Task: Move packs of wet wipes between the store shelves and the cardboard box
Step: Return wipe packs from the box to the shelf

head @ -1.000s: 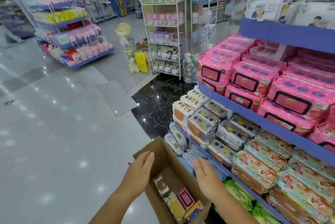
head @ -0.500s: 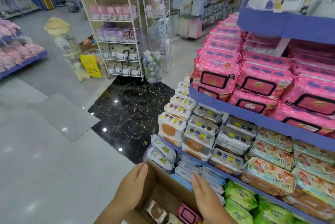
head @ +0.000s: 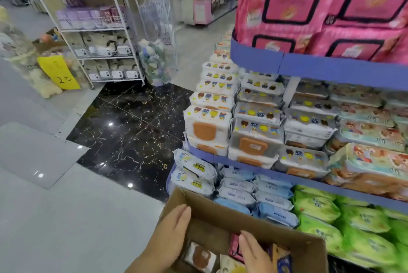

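At the bottom edge of the view the cardboard box [head: 220, 215] stands open, just in front of the lowest of the store shelves [head: 331, 69]. The left hand [head: 174, 235] lies at the box's left wall with its fingers straight and together, holding nothing. The right hand [head: 254, 250] reaches in over the middle of the box, fingers also straight and gripping nothing; whether it touches the packs below it cannot be told.

Inside the box, a brown-lidded pack [head: 201, 257] lies between the two hands. A small pink pack [head: 234, 247] lies just left of the right hand, and a blue and yellow pack [head: 281, 260] is by the box's right wall.

Beyond the far wall, blue packs [head: 254, 195] fill the left end of the bottom shelf and green packs [head: 331, 219] the right. One shelf up stand white packs [head: 209, 127] with orange lids. Large pink packs [head: 287, 3] sit at the left corner of the top shelf.

Farther off, across black marble floor [head: 132, 131], are a white wire rack [head: 95, 30] and a yellow price sign [head: 58, 73].
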`<state>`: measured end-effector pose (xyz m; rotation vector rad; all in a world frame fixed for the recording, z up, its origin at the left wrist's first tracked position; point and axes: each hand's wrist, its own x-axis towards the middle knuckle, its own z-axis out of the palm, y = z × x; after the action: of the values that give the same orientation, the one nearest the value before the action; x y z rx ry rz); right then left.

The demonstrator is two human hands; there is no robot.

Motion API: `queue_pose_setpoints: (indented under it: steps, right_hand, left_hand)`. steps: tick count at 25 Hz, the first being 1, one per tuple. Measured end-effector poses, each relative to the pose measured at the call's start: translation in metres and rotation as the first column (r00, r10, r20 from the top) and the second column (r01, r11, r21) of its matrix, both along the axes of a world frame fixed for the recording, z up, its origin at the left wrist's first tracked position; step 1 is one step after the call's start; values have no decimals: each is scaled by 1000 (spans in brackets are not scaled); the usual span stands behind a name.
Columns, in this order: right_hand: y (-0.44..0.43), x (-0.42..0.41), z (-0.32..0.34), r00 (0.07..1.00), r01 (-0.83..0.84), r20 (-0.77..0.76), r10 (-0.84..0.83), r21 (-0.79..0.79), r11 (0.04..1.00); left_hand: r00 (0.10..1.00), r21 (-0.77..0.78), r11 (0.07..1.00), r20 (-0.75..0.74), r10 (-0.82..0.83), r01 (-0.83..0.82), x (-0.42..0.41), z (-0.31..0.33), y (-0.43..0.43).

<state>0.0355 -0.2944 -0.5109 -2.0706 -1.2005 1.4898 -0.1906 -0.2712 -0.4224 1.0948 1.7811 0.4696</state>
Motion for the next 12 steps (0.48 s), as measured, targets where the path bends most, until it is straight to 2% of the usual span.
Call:
queue_pose_setpoints:
  steps: [3, 9, 12]
  right_hand:
    - [4, 10, -70, 997, -76, 11, 77, -87, 993]
    - [18, 33, -217, 975, -178, 130, 183, -50, 983]
    - [30, 39, -290, 954, -226, 201, 224, -16, 974]
  left_hand:
    - [990, -19, 990, -16, -140, 139, 10, -85, 17]
    - [937, -219, 922, -72, -341, 319, 23, -264, 43]
    - [875, -351, 838, -96, -475, 417, 37, -340, 64]
